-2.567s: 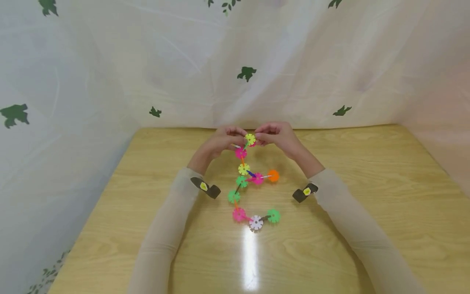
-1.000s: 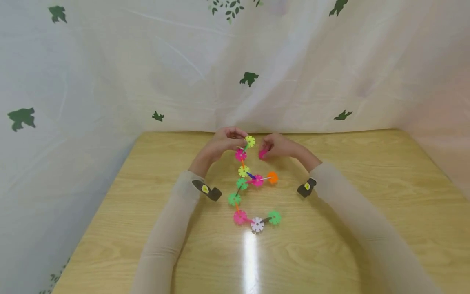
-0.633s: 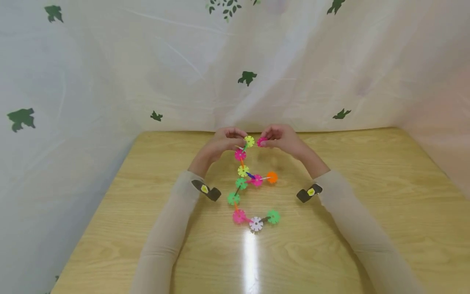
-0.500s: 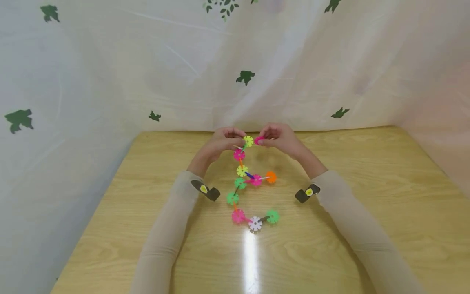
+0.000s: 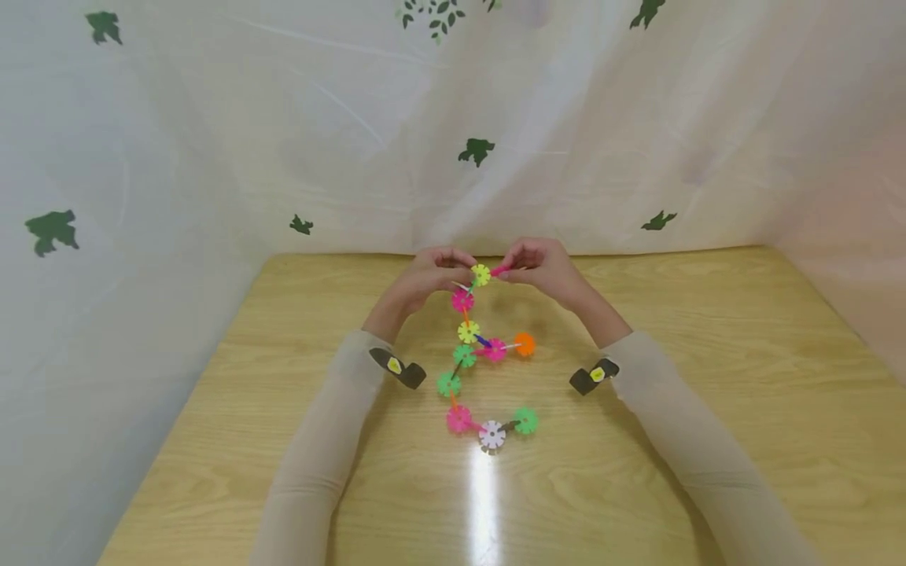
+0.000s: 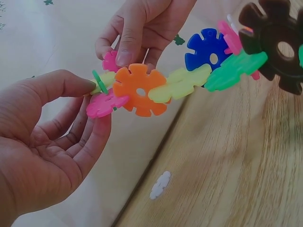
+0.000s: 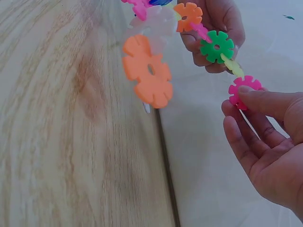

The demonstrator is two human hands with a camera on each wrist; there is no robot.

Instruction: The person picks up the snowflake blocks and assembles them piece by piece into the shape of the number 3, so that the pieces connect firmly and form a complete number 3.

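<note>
A branching chain of notched plastic snowflake discs [image 5: 465, 356] in pink, green, yellow, orange, white and other colours stretches toward the person above the wooden table. At its far end my left hand [image 5: 428, 271] holds the chain, thumb and fingers around the small green disc [image 6: 100, 82] and pink disc [image 6: 105, 105]. The yellow disc [image 5: 481, 274] projects beyond those fingertips. My right hand [image 5: 541, 263] pinches a pink snowflake disc [image 7: 244, 92] between thumb and fingers. Its rim meets the yellow disc's edge; whether the slots interlock I cannot tell.
A loose white disc [image 6: 160, 185] lies on the wooden table [image 5: 672, 377] near its far edge, below the hands. Behind that edge hangs a pale curtain [image 5: 354, 157] with green leaf prints. Several chain discs dangle between the forearms.
The right hand was low and apart from the chain with the pink disc; it has risen and moved left to the yellow disc. The pink disc has turned edge-on. My left hand stays put.
</note>
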